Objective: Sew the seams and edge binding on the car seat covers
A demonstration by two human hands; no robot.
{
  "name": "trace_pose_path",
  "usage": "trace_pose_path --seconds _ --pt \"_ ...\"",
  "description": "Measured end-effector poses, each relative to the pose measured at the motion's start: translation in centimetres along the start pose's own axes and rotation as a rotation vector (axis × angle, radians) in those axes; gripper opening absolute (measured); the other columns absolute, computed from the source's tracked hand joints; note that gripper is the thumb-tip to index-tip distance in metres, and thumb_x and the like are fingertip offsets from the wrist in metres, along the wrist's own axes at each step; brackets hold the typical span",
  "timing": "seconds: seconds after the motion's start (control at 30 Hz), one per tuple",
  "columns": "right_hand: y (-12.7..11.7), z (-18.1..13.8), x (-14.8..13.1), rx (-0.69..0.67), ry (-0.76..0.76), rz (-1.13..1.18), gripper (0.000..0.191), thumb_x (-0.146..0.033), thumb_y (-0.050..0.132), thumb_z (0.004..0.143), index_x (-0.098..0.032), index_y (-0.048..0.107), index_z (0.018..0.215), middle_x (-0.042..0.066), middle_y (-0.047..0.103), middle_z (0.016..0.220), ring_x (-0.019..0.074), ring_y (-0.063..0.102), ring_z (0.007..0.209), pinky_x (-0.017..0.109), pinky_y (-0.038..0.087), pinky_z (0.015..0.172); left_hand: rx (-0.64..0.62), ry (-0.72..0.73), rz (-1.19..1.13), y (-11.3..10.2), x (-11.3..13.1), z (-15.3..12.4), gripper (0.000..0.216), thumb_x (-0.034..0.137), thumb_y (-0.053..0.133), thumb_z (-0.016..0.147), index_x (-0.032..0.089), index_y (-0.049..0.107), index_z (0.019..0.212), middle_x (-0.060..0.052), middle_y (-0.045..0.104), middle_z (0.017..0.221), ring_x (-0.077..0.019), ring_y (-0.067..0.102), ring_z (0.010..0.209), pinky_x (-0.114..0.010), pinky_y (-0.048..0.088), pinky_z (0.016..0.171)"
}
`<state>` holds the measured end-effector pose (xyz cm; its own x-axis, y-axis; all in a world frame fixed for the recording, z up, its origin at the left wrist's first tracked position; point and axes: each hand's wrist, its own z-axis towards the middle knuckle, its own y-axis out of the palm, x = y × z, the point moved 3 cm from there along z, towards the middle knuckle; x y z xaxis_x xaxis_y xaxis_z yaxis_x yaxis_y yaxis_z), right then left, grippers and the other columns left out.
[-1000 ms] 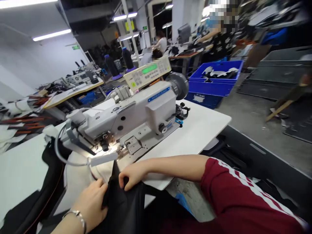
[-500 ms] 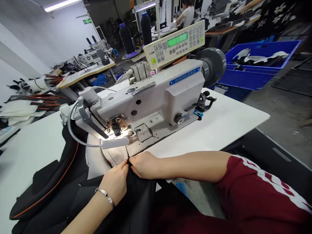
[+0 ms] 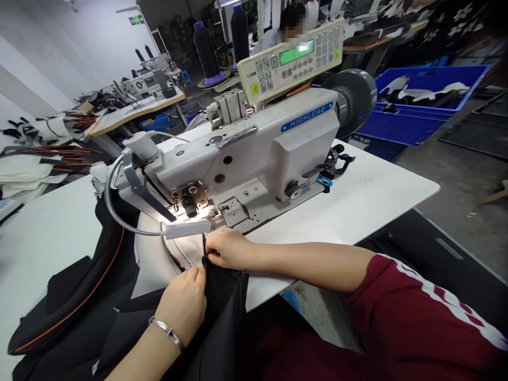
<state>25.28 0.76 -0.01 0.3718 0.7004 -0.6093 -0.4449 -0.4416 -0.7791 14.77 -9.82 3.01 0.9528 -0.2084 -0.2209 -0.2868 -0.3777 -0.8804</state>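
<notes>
Right hand (image 3: 228, 248) had shifted nearer the sewing machine (image 3: 246, 137), parting slightly from the left hand (image 3: 184, 299). Both pinched the black fabric (image 3: 222, 296) by its edge, just short of the lamp (image 3: 186, 229), apparently keeping it flat and aligned. Fabric lay over the white tabletop (image 3: 357, 190). Beyond: blue crate (image 3: 416, 124), thread cones (image 3: 207, 53), pale wall (image 3: 95, 47).

Bright, warm light pools under the sewing machine (image 3: 246, 153), just behind the white lamp (image 3: 186, 229). The counter (image 3: 381, 182) looks evenly pale, while the black cloth (image 3: 222, 299) swallows detail in shadow. Wide-angle stretch pulls the sleeve (image 3: 408, 312) near the edge; the distance is soft, its upper right corner dark, one head (image 3: 293, 24) pixelated.
</notes>
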Motion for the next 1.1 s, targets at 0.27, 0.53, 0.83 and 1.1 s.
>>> trace_pose_path --seconds 0.27,0.53,0.83,1.1 --pt "0.4 0.6 -0.2 -0.060 0.024 0.133 0.009 -0.022 0.063 0.087 -0.016 0.068 0.087 0.004 0.070 0.093 0.0152 0.060 0.084 0.025 0.035 0.068 0.784 0.212 0.303 1.6 1.0 -0.7 0.033 -0.001 0.041 0.081 0.002 0.070 0.097 -0.024 0.065 0.114 -0.0321 0.065 0.100 -0.040 0.059 0.075" --pt "-0.3 -0.7 0.2 -0.159 0.048 0.061 0.033 -0.023 0.068 0.076 -0.012 0.061 0.107 0.010 0.070 0.096 0.0204 0.062 0.084 0.026 0.038 0.066 0.480 0.233 0.064 2.4 -0.2 0.0 0.043 -0.004 0.041 0.068 0.010 0.068 0.099 -0.019 0.058 0.136 -0.0258 0.067 0.097 -0.039 0.060 0.081" --pt "-2.1 -1.6 -1.1 -0.453 0.004 0.017 0.031 -0.021 0.062 0.086 -0.015 0.067 0.116 0.006 0.072 0.092 0.0156 0.061 0.078 0.024 0.038 0.065 0.347 0.256 -0.086 1.4 -1.2 0.3 0.050 -0.001 0.046 0.060 0.010 0.067 0.104 -0.016 0.064 0.128 -0.0284 0.061 0.120 -0.042 0.056 0.101" --pt "-2.9 -1.1 -1.0 -0.492 0.027 0.067 0.046 -0.025 0.061 0.085 -0.013 0.063 0.129 0.009 0.072 0.108 0.0192 0.064 0.094 0.025 0.045 0.077 0.417 0.297 -0.053 1.9 -2.2 1.8 0.053 -0.002 0.044 0.058 0.008 0.066 0.106 -0.017 0.062 0.131 -0.0289 0.060 0.121 -0.044 0.055 0.101"
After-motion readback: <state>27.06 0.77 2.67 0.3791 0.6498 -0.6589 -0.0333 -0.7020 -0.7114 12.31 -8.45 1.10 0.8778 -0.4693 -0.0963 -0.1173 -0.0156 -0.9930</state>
